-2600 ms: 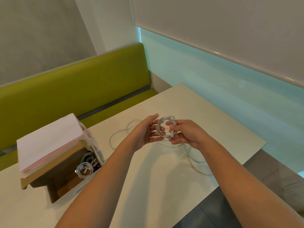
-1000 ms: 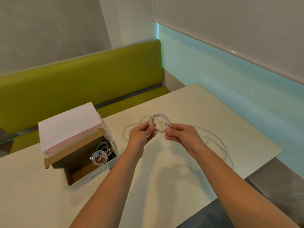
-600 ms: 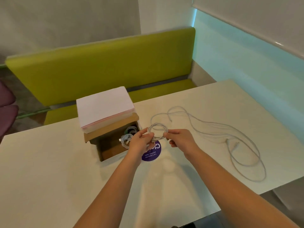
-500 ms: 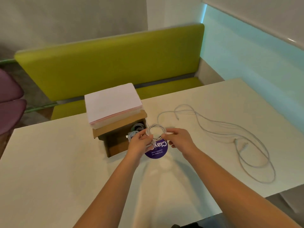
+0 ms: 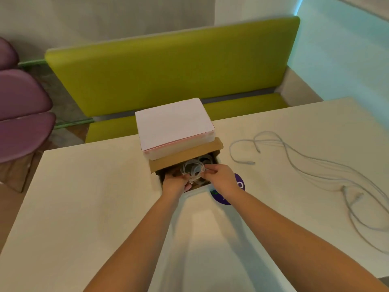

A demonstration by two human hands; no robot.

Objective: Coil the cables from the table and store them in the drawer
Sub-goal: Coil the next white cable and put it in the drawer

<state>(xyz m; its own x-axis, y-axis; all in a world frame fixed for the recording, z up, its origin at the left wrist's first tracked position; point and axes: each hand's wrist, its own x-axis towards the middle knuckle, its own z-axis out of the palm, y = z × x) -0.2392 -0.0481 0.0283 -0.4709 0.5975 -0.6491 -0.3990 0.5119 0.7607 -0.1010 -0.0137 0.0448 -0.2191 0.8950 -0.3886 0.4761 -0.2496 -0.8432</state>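
A small coil of white cable (image 5: 193,168) is held over the open cardboard drawer (image 5: 185,158) in the middle of the table. My left hand (image 5: 175,183) grips the coil's left side, fingers curled inside the drawer. My right hand (image 5: 220,178) pinches its right side. Other coiled cables (image 5: 207,160) lie in the drawer behind it. A long loose white cable (image 5: 311,165) sprawls over the table at the right.
A white and pink box (image 5: 173,126) sits on top of the drawer's housing. A purple round sticker (image 5: 239,187) lies under my right wrist. A green bench (image 5: 168,66) runs behind the white table (image 5: 84,207); purple seats (image 5: 19,112) stand at the left.
Both hands carried the coil leftward from above the table to over the open drawer and lowered it in. The view swung left, leaving the loose cable at the right.
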